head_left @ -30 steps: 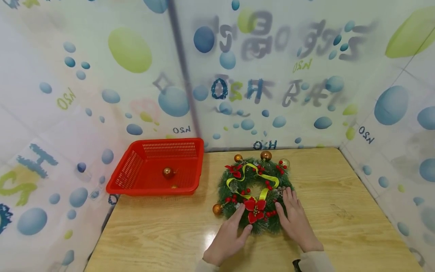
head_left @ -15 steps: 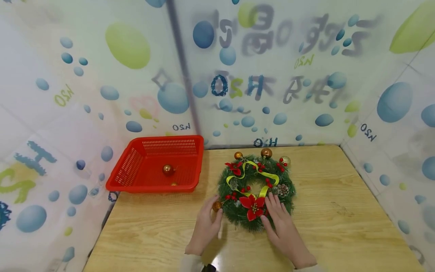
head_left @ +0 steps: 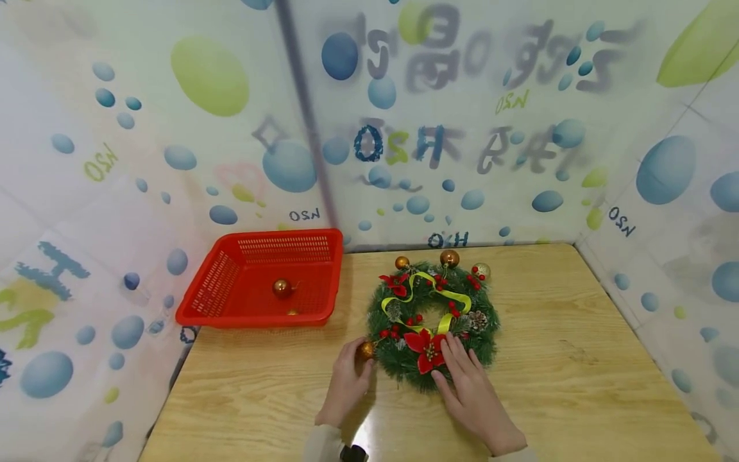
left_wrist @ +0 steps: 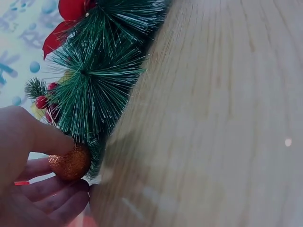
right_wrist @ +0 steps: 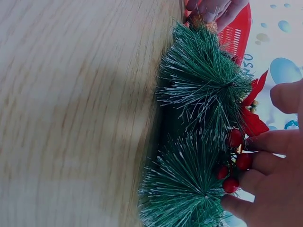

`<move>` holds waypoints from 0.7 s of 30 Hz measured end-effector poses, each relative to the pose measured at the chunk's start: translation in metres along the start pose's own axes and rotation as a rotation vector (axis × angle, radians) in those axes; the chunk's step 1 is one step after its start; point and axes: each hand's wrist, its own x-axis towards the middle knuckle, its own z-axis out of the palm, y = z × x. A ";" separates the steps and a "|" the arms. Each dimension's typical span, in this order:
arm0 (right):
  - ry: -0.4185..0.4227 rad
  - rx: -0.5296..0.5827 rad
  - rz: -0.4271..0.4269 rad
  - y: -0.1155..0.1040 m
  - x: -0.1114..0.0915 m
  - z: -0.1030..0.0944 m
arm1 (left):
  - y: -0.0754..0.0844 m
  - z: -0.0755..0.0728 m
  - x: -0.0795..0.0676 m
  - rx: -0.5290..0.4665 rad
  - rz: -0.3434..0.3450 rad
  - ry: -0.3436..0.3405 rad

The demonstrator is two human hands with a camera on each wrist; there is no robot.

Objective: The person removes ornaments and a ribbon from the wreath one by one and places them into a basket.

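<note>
The left hand (head_left: 344, 382) pinches the near-left bauble (left_wrist: 71, 163); the right hand (head_left: 472, 396), fingers extended, touches the wreath (head_left: 398, 364). Mirrored "H2O" lettering (head_left: 398, 147) marks the far wall (head_left: 508, 215).

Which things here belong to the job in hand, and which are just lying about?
In the job:
left hand, holding the glittery orange bauble
right hand, at the wreath

Apparently lying about:
red basket, touched by neither hand
shiny bauble, loose inside it; perhaps a spare
</note>
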 end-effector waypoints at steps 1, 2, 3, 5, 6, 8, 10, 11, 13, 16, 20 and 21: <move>0.003 -0.002 -0.002 0.000 0.000 0.000 | -0.001 0.000 0.000 0.000 -0.001 0.001; 0.006 -0.005 -0.004 0.000 0.000 0.001 | -0.002 0.000 0.000 0.004 0.002 0.005; 0.009 -0.008 -0.006 0.000 0.000 0.001 | -0.002 0.000 0.001 0.000 -0.004 0.008; 0.014 -0.007 -0.009 -0.001 0.001 0.002 | -0.004 0.000 0.001 -0.002 -0.004 0.019; 0.017 -0.005 -0.010 -0.001 0.001 0.003 | -0.004 0.000 0.001 -0.001 -0.003 0.026; 0.018 -0.004 -0.009 -0.001 0.001 0.003 | -0.004 0.000 0.002 -0.012 -0.001 0.041; 0.018 0.000 -0.003 -0.001 0.000 0.003 | -0.004 0.000 0.002 -0.036 0.013 0.057; 0.019 0.001 -0.001 -0.001 0.000 0.003 | -0.003 0.000 0.002 -0.052 0.027 0.065; 0.019 0.002 0.005 -0.002 0.000 0.003 | -0.002 -0.001 0.003 -0.093 0.064 0.084; 0.018 0.004 0.013 -0.002 0.000 0.004 | 0.001 -0.002 0.005 -0.155 0.107 0.104; 0.017 0.002 0.019 -0.002 0.000 0.004 | 0.007 -0.003 0.006 -0.197 0.111 0.110; 0.017 0.000 0.019 -0.002 -0.001 0.004 | 0.009 -0.004 0.007 -0.202 0.106 0.109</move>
